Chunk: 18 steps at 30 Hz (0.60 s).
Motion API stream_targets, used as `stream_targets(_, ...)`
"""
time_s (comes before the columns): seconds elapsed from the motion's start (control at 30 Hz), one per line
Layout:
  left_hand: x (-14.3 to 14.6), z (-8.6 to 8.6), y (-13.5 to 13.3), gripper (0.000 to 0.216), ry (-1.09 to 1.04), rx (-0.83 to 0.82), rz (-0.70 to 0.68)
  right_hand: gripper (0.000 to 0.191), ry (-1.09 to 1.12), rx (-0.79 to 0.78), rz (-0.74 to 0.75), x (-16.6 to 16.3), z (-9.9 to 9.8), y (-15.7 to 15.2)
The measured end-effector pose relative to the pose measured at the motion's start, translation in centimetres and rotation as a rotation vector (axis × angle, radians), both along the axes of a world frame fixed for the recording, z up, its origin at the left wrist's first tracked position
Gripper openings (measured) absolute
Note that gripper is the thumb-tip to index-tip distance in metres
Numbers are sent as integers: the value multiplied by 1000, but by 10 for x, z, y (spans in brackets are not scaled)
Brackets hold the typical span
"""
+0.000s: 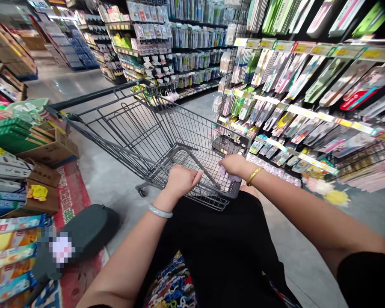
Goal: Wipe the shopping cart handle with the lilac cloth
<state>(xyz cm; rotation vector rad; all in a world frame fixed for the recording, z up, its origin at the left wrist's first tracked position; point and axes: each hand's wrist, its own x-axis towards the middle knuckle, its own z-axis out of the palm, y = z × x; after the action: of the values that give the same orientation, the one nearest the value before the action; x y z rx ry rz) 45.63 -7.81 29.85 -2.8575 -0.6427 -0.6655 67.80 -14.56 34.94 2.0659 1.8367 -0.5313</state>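
Observation:
A grey wire shopping cart [192, 115] stands in front of me, its handle at the far left and its narrow end close to my body. No goods show in its basket. My left hand [182, 182] is closed in a fist at the near side rim, a pale bangle on its wrist. My right hand [236, 166] is closed at the narrow end, with a gold bracelet [254, 176] on the wrist. Something lavender [229, 174] shows beneath its fingers; what it is stays unclear. Both palms are hidden.
Shelves of hanging packets [295, 81] rise close on the right. More shelving [195, 38] stands beyond the cart. On the left are cardboard boxes of goods [48, 149], coloured packets [11, 256] and a dark grey rounded object [96, 222], partly pixelated. Grey floor [105, 175] shows beside the cart.

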Motion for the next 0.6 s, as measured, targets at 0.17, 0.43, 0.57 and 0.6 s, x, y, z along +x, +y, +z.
stream_targets(0.17,-8,0,11,55,14,12,-9,22,267,-69,186,-8,0,-23)
stream_targets(0.43,-12,12,28,60,118,-42,22,29,-124,111,87,-13,-3,-5)
stream_targets(0.57,-9,19,19,61,112,-32,90,32,-88,188,78,-26,-9,-12)
stream_targets(0.6,-6,21,12,60,91,-29,106,30,-47,186,128,-29,-11,-16)
